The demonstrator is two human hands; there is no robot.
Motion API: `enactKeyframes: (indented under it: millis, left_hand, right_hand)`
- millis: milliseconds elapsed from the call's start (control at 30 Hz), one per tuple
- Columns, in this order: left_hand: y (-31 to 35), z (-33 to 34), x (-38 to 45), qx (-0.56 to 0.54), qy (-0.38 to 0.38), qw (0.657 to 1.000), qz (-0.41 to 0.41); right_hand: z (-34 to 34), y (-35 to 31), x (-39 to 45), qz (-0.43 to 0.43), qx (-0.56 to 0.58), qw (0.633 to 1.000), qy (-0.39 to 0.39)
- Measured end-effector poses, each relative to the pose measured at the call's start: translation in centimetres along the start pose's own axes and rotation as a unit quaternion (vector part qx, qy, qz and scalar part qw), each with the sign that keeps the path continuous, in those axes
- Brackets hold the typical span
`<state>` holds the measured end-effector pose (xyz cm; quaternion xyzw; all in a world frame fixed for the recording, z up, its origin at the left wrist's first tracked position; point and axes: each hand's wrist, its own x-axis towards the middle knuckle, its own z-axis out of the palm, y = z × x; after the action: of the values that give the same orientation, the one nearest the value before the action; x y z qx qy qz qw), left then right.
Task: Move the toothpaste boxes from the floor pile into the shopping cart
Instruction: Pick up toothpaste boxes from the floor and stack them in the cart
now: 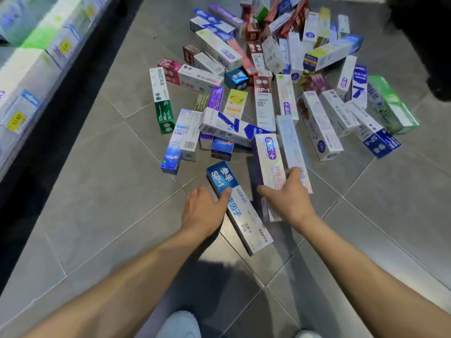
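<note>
You're at the pick-up step, both hands down at the near edge of the pile. Your left hand is closed around the blue-and-white SP-1 box, thumb over its blue end, fingers tucked under its left side. Your right hand is clamped on the purple holographic box, fingers wrapped across its near half; it's hard to tell whether the pale box just right of it is caught in the same grip. Both boxes look tilted up off the tiles, so call it one in each hand. The shopping cart isn't in view, so the next move means lifting both clear without dragging neighbours, then turning to find the cart. Most of the job is ahead of you: dozens of boxes lie scattered and overlapping from the middle out to the far right. The floor is grey tile with pale grout lines, flat and bare on your near side. A stocked shelf with yellow price tags runs along the far left, and something dark sits at the far right corner
</note>
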<state>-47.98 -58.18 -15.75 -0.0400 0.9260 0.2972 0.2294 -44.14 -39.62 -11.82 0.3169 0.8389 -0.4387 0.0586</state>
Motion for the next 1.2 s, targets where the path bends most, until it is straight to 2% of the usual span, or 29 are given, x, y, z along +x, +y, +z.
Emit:
enactKeyframes:
  millis: [167,367,467,567,733,867,933,1067,1200]
  left_hand:
    - [3.4,3.0,0.5,-0.023,0.009,0.998,-0.061]
    - [4.8,4.3,0.1,-0.015,0.023,0.994,-0.102]
    - [4.4,4.1,-0.6,-0.053,0.016,0.997,-0.063]
    - [3.8,2.8,-1.1,-0.173,-0.003,0.985,-0.013]
    - [5.0,-1.8,-0.8,-0.302,0.009,0.953,0.032]
    - [7.7,-6.7,-0.7,-0.372,-0.033,0.927,0.030]
    - [9.6,-9.3,-1.5,-0.411,-0.048,0.910,0.036]
    - [14.6,-15.4,-5.3,-0.459,-0.049,0.885,0.053]
    - [21.2,-23.5,-10.8,-0.484,-0.063,0.870,0.066]
  right_hand:
    - [-2.0,0.7,-0.1,-0.026,0.025,0.999,0.001]
    - [-2.4,1.3,-0.5,-0.006,0.089,0.996,0.008]
    - [-2.5,1.6,-0.8,-0.004,0.091,0.996,-0.001]
    - [-2.6,1.8,-0.8,-0.001,0.100,0.995,-0.001]
    - [-2.8,0.4,-0.5,0.011,0.169,0.985,-0.013]
    - [-4.0,-3.0,-0.4,0.004,0.171,0.985,-0.037]
    - [-5.4,-5.8,-0.8,-0.009,0.207,0.977,-0.046]
    - [-10.4,-12.9,-3.9,-0.032,0.269,0.961,-0.063]
    - [-18.2,-20.8,-9.0,-0.046,0.301,0.949,-0.078]
